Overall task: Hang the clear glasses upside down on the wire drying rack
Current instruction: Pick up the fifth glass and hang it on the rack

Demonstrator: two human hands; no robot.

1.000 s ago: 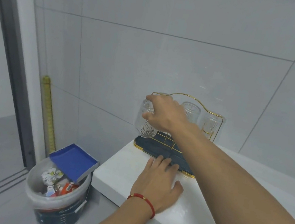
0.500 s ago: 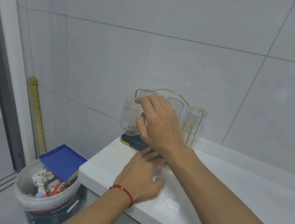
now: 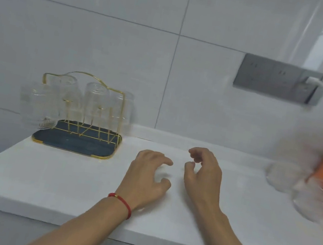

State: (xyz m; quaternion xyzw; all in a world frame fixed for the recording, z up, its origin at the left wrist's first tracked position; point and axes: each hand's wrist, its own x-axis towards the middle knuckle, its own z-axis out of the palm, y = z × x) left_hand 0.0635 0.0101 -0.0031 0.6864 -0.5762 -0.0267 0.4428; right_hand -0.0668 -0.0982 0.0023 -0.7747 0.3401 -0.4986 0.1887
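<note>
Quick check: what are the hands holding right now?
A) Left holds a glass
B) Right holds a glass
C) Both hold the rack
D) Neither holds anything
D: the left hand and right hand are both empty over the white counter, apart from the wire drying rack.

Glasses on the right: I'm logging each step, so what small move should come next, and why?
Probably reach the right hand toward the blurred clear glasses at the counter's right end. Both it and the left hand are empty, and the wire rack already holds several inverted glasses.
</note>
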